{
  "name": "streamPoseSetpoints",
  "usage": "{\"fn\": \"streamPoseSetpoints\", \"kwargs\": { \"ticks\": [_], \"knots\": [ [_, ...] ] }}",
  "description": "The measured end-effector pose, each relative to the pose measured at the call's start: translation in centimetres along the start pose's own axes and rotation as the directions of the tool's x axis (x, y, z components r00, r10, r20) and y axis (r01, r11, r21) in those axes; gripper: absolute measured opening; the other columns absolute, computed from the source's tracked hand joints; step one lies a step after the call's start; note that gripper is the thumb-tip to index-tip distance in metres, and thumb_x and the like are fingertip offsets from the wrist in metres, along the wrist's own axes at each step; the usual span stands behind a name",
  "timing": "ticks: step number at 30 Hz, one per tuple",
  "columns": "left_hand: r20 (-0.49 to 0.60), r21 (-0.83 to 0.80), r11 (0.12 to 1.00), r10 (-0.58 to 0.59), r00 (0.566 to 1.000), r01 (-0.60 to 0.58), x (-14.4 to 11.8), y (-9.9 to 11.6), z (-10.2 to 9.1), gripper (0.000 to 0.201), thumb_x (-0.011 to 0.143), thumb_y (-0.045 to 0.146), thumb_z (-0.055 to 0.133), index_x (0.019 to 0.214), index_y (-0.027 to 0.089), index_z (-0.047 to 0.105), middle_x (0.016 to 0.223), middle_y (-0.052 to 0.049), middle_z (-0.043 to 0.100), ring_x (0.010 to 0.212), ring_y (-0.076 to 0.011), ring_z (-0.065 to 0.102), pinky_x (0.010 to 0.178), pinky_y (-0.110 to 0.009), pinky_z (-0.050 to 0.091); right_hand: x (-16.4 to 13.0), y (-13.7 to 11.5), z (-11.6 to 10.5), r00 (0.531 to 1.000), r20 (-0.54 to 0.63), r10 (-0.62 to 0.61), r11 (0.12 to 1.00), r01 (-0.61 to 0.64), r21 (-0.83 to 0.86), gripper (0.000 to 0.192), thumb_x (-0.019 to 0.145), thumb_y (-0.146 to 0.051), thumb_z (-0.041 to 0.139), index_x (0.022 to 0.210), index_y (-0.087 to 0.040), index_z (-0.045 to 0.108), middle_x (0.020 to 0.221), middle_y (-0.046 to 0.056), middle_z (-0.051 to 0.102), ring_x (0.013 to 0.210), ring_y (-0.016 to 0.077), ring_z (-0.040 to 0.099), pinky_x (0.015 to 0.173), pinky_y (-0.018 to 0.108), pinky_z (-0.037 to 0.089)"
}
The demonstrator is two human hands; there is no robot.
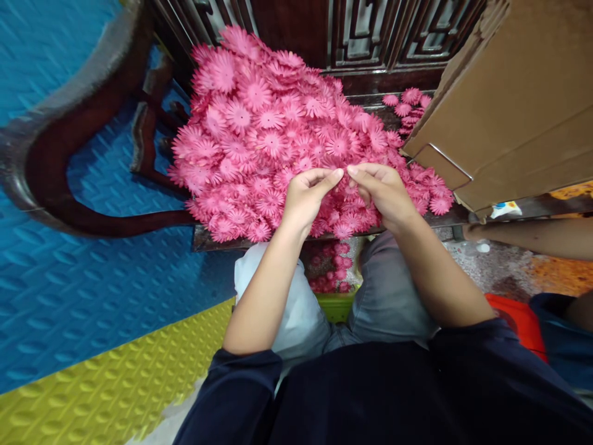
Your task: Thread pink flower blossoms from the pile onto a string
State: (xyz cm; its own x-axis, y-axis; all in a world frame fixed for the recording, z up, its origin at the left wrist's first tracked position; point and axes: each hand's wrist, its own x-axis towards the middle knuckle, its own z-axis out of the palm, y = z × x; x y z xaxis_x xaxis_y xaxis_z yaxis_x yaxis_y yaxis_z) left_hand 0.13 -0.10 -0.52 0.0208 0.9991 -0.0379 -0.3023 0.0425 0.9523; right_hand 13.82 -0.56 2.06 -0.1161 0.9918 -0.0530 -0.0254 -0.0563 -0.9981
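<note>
A large heap of pink artificial flower heads (271, 143) lies on a dark wooden bench seat, each with narrow petals and most with a small dark centre. Above the heap's front part, my left hand (311, 190) is closed in a pinch of thumb and index finger. My right hand (380, 190) pinches the same way, its fingertips almost meeting those of the left. Whatever sits between the fingertips is too small to make out. More pink flower heads (341, 262) show below the seat, between my knees.
On the right stands a large cardboard box (519, 99), with a few pink flowers (410, 106) beside it. The bench's curved wooden armrest (50, 179) is at left, its carved backrest (365, 37) behind. Another person's limb (532, 238) reaches in from the right.
</note>
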Motion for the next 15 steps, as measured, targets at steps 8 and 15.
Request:
{"fn": "streamPoseSetpoints", "kwargs": {
  "ticks": [8,15],
  "knots": [
    [0.129,-0.118,0.987,-0.091,0.987,0.106,0.0,-0.2,-0.2,0.029,0.057,0.044,0.081,0.067,0.019,0.07,0.067,0.003,0.067,0.072,-0.0095,0.06,0.079,-0.025,0.046,0.2,1.0,0.0,0.996,0.021,-0.084,0.996,0.085,-0.023,0.041,0.059,-0.053,0.074,0.079,-0.018,0.066,0.078,0.0,0.065,0.075,0.0104,0.059,0.07,0.025,0.048],
    [0.087,-0.114,0.986,-0.115,0.99,0.125,0.3,-0.2,-0.5,0.03,0.054,0.042,0.083,0.068,0.019,0.07,0.066,0.004,0.065,0.068,-0.0085,0.056,0.077,-0.024,0.044,0.0,-0.1,-0.1,0.998,0.026,-0.054,0.999,0.054,-0.002,0.039,0.063,-0.056,0.071,0.064,-0.018,0.061,0.059,-0.003,0.055,0.066,0.0093,0.054,0.057,0.022,0.043]
  ]
}}
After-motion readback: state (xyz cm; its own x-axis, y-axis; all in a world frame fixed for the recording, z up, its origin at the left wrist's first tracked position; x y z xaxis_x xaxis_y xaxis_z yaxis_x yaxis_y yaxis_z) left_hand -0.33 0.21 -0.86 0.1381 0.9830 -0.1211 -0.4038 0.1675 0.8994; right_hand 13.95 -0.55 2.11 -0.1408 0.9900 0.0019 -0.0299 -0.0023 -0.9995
